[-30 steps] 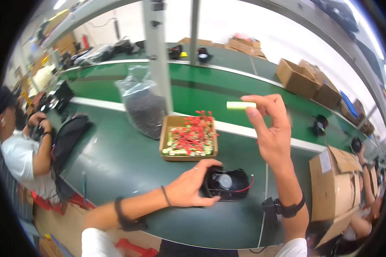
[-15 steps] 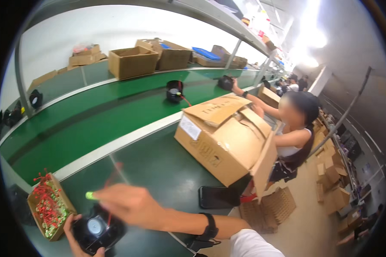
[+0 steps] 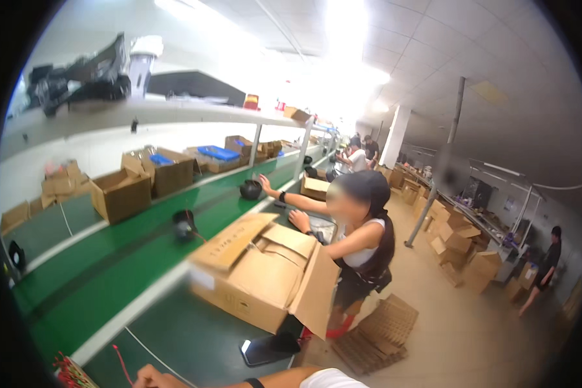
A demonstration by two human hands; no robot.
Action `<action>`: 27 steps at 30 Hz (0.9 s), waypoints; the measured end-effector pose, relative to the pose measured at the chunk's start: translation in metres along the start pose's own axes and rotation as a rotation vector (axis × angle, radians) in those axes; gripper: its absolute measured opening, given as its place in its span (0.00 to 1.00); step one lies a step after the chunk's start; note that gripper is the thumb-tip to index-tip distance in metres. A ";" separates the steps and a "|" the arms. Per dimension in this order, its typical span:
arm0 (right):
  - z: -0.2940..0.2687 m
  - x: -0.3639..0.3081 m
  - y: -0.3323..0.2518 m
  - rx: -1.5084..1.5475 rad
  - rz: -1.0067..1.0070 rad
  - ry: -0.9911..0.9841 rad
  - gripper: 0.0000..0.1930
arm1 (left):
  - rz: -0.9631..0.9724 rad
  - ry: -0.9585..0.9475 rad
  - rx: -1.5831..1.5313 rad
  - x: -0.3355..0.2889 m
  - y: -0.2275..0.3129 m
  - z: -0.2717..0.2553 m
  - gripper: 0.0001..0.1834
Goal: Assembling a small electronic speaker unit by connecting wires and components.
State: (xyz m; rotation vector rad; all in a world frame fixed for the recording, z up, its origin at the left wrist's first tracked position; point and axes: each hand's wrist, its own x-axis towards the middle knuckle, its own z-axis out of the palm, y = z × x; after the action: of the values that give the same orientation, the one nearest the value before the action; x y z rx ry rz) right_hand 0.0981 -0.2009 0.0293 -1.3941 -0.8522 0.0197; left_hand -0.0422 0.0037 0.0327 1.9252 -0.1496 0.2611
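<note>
Only the back of my right hand (image 3: 154, 376) shows at the lower edge, its fingers curled closed; what they grip is cut off by the edge. A thin red wire (image 3: 121, 363) stands up beside it, to the left. My left hand is out of the picture, as is the black round-centred housing it held earlier. At the lower left corner lies a bunch of red wires (image 3: 71, 372), mostly cut off. A black phone (image 3: 270, 350) rests on the dark green worktop (image 3: 168, 339), right of my hand.
An open cardboard carton (image 3: 239, 294) stands on the worktop. Beyond it, a black housing (image 3: 185, 225) with a red wire sits on the green belt (image 3: 129, 271). A co-worker (image 3: 362, 233) at right reaches to another black part (image 3: 250, 189). Flattened cardboard (image 3: 378, 333) lies on the floor.
The view has swung up and to the right. My left hand, the black housing and most of the wire box have left the picture. The co-worker's hand has come off the black part.
</note>
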 end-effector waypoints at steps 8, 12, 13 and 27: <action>0.000 0.006 -0.009 -0.030 -0.061 0.130 0.15 | -0.009 0.023 -0.093 -0.013 0.010 -0.001 0.51; 0.002 0.006 -0.017 -0.042 -0.062 0.177 0.12 | -0.003 0.022 -0.095 -0.016 0.002 -0.006 0.51; 0.000 0.006 -0.020 -0.098 -0.095 0.191 0.11 | -0.034 -0.002 -0.068 -0.011 0.008 -0.006 0.51; -0.018 0.015 -0.009 0.042 -0.153 0.026 0.15 | -0.040 -0.004 -0.050 0.014 -0.023 0.000 0.58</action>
State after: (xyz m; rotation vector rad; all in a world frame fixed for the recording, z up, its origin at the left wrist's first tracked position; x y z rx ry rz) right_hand 0.1147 -0.2110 0.0456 -1.2843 -0.9299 -0.0971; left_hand -0.0234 0.0124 0.0159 1.8775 -0.1190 0.2252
